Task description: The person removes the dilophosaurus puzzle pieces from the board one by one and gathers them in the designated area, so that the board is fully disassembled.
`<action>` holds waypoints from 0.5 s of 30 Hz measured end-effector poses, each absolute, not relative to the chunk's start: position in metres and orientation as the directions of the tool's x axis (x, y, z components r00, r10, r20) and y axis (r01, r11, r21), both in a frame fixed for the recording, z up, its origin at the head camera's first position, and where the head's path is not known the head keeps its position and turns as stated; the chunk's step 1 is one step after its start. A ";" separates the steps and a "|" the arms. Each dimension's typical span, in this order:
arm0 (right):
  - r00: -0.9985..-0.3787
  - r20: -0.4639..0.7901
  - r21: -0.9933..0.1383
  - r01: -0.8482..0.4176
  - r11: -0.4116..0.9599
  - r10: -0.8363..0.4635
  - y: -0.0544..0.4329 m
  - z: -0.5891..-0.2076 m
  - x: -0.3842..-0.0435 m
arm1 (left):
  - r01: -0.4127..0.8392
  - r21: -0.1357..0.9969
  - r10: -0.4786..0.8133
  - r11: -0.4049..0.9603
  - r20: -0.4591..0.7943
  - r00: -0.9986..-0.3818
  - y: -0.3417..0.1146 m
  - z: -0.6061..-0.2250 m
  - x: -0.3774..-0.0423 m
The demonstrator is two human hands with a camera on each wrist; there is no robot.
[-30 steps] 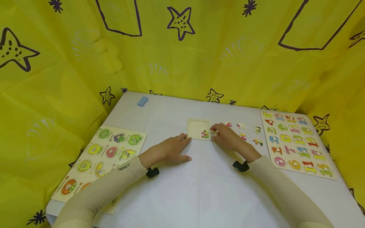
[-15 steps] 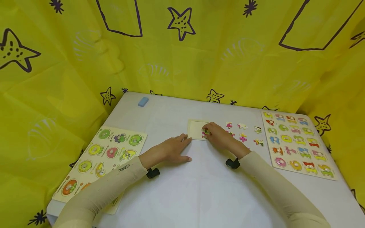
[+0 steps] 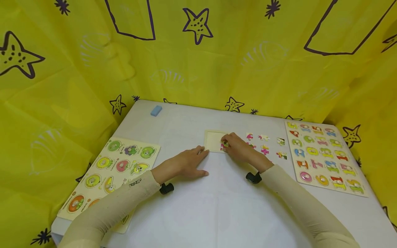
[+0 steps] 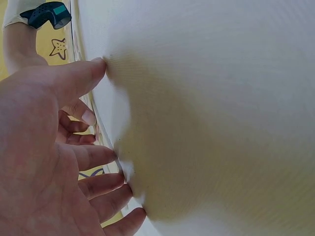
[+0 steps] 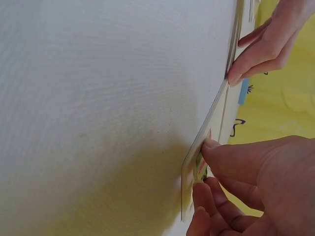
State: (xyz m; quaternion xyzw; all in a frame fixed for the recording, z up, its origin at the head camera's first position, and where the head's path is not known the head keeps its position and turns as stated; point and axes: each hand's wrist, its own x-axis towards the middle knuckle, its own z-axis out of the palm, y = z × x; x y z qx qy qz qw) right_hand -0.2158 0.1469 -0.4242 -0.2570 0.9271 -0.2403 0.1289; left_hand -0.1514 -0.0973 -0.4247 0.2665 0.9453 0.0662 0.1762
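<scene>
A small square puzzle tray [image 3: 212, 141] with a pale wooden rim lies on the white table. My right hand [image 3: 238, 148] is over its right side. Its thumb and fingers pinch a green and pink jigsaw piece [image 5: 201, 167] at the tray's lower right corner, as the right wrist view shows. My left hand [image 3: 189, 162] rests with spread fingers, its fingertips at the tray's lower left corner. In the left wrist view its thumb and fingers [image 4: 110, 199] touch the white cloth. Several loose jigsaw pieces [image 3: 264, 149] lie to the right of my right hand.
A fruit peg board [image 3: 122, 151] lies at the left, partly under my left sleeve. At the right is a number peg board [image 3: 324, 151]. A blue block [image 3: 156, 110] sits near the back left edge. Yellow curtains [image 3: 198, 69] hang behind the table.
My right hand has moved left, from beside the tray to over its right side, and now pinches the jigsaw piece in its corner. My left hand has stayed in place.
</scene>
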 end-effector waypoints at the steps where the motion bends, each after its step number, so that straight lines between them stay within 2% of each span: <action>1: -0.836 -0.113 -0.510 -0.415 0.753 -0.537 0.147 -0.424 -0.216 | 0.481 0.218 0.527 0.849 -0.297 -0.796 -0.097 -0.425 -0.152; 9: -0.865 -0.097 -0.505 -0.383 0.773 -0.492 0.149 -0.423 -0.219 | 0.482 0.225 0.530 0.847 -0.289 -0.797 -0.098 -0.425 -0.151; 15: -0.857 -0.056 -0.528 -0.409 0.744 -0.512 0.151 -0.426 -0.220 | 0.486 0.236 0.538 0.842 -0.286 -0.793 -0.099 -0.424 -0.151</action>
